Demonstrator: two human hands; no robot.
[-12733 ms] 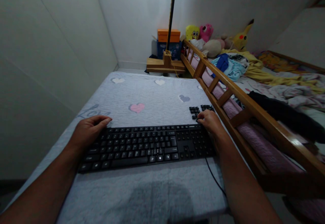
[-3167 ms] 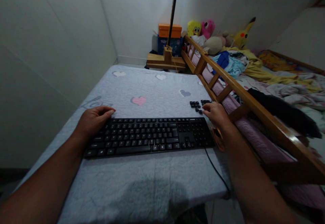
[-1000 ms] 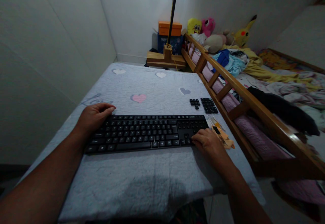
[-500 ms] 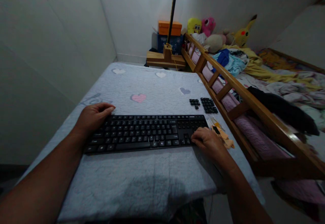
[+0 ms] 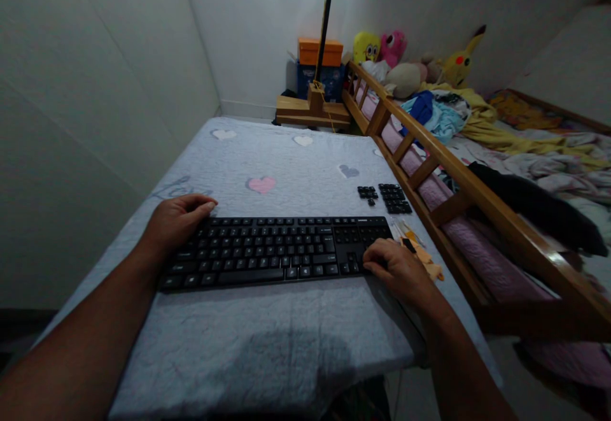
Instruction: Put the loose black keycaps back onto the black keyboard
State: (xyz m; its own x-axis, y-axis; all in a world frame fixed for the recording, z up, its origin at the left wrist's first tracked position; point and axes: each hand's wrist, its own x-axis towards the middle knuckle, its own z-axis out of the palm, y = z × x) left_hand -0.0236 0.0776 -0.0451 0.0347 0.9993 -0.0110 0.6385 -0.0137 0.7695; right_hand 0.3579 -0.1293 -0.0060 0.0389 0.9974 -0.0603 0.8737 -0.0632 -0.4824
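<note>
The keyboard (image 5: pixel 258 249) lies across the table (image 5: pixel 210 338) between its left and right edges. The left hand (image 5: pixel 172 225) curls at the keyboard's left end, grip unclear; the right hand (image 5: pixel 395 267) pinches beside the arrow keys (image 5: pixel 352 262), contents hidden. Loose keycaps (image 5: pixel 395 199) sit near the table's right edge. The step looks like seating one; next calls for a straight press.

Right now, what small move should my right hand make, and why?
Perhaps press down gently: your right hand has its fingertips by the arrow keys, hiding the spot beneath. Loose keycaps lie beyond the keyboard, so one under those fingers may need seating.
</note>
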